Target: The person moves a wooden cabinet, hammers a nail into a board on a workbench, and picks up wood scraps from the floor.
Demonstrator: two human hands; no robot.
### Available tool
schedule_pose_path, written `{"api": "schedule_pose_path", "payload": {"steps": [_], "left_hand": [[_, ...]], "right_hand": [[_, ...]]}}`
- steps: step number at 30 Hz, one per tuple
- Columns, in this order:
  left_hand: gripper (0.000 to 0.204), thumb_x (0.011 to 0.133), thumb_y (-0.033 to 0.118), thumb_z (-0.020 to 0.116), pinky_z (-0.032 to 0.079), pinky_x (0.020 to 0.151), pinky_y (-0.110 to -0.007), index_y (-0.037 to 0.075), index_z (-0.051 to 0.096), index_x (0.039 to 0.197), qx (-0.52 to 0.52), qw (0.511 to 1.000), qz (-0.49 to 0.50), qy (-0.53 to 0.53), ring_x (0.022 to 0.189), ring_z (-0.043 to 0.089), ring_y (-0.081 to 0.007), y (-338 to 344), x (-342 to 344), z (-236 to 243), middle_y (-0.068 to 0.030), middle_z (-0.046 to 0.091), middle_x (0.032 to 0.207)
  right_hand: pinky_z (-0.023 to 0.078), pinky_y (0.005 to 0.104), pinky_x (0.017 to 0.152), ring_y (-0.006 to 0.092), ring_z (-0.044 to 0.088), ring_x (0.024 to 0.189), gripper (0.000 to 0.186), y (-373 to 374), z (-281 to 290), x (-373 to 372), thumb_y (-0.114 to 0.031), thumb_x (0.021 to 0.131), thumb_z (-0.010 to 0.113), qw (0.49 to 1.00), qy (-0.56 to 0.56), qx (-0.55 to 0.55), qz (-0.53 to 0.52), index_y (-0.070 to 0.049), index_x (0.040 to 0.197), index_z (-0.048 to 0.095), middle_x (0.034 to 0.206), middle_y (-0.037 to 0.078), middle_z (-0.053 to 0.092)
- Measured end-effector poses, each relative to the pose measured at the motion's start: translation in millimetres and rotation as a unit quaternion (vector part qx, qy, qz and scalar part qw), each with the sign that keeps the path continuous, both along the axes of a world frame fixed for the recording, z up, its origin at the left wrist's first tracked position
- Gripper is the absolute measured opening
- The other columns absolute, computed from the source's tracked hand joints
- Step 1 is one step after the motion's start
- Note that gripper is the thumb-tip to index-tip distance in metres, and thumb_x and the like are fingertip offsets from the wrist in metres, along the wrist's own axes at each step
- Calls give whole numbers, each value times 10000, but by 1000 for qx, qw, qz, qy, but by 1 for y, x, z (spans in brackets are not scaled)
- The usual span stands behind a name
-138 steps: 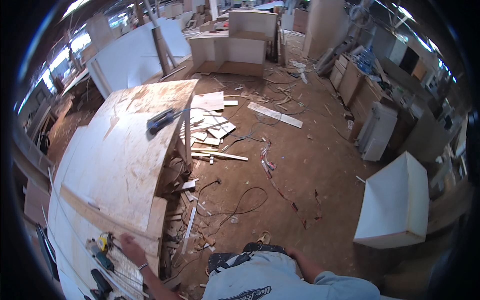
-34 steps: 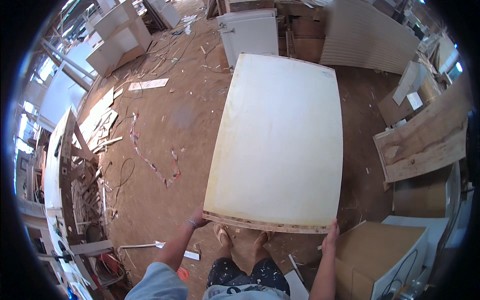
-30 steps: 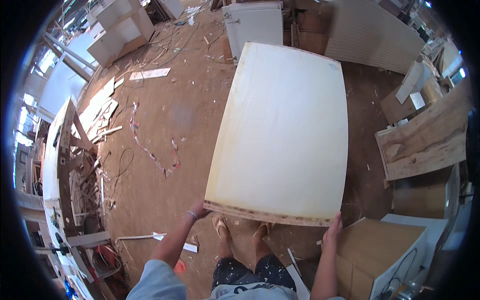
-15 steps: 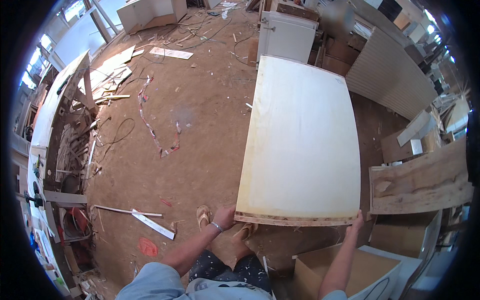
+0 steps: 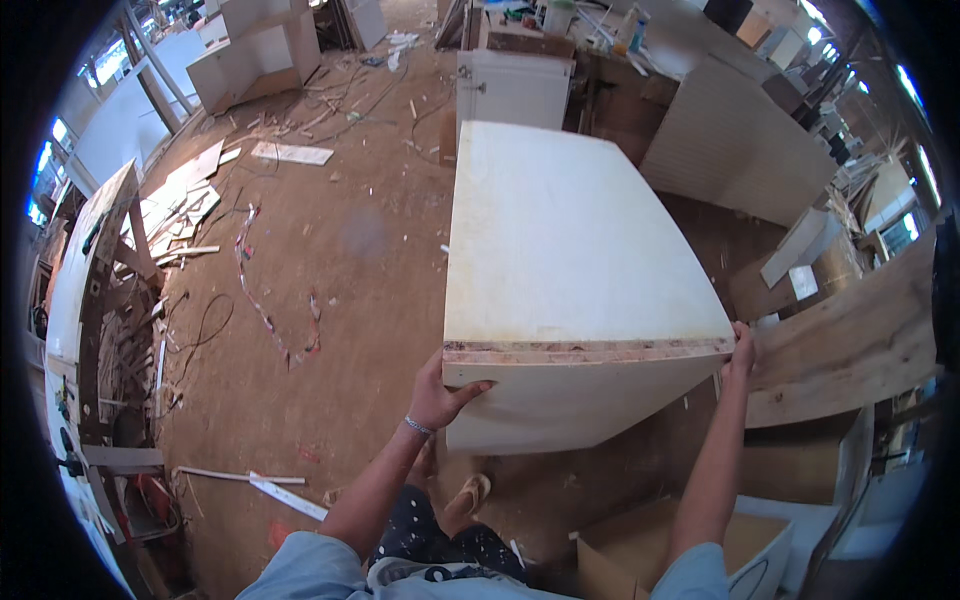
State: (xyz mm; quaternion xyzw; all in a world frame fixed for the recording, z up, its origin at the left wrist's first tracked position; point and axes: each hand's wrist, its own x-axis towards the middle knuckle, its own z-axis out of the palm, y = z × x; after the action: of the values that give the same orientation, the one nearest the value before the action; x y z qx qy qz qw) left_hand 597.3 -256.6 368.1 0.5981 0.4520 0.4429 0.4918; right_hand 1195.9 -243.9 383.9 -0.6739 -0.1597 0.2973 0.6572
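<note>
**Two-Point Corner Grip on White Box [image 5: 570, 240]**

The left hand [image 5: 440, 395] is clamped on the left front corner of the white box, thumb lying across the front face, remaining fingers partly hidden. A bracelet [image 5: 418, 427] encircles the wrist. The right hand [image 5: 741, 352] is clamped on the right front corner, at the end of the raw wood edge [image 5: 590, 352].

The white box is positioned in front of the person, between both hands, top and front faces visible. Whether its underside touches the floor [image 5: 370, 400] cannot be determined.

Below the box, a sandal [image 5: 475, 490] rests on the floor. At lower right, near the right forearm, is an open brown box [image 5: 630, 548]. Beyond the right hand is a wood panel [image 5: 850, 340]. Behind the box are a white cabinet door [image 5: 515, 95] and a ribbed panel [image 5: 740, 145]. Well apart, at left, are a workbench [image 5: 75, 290] and a pile of wood offcuts [image 5: 185, 205].
</note>
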Motion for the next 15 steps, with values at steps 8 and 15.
{"api": "schedule_pose_path", "payload": {"steps": [8,15], "left_hand": [[608,819,333,847,567,847,-357,-5,572,1242,-8,999,13,-38,991,723,-216,106,24,37,-156,736,1065],[610,817,352,853,580,829,-335,-34,576,1200,-15,997,44,-54,954,742,-224,119,77,66,-176,750,1015]], "right_hand": [[522,340,815,206,639,883,222,110,45,14,-103,827,597,989,-132,35,-64,-5,1010,675,942,80,660],[500,350,933,239,643,1004,251,163,70,50,-128,872,548,985,-134,51,-97,15,1036,672,1037,124,680]]}}
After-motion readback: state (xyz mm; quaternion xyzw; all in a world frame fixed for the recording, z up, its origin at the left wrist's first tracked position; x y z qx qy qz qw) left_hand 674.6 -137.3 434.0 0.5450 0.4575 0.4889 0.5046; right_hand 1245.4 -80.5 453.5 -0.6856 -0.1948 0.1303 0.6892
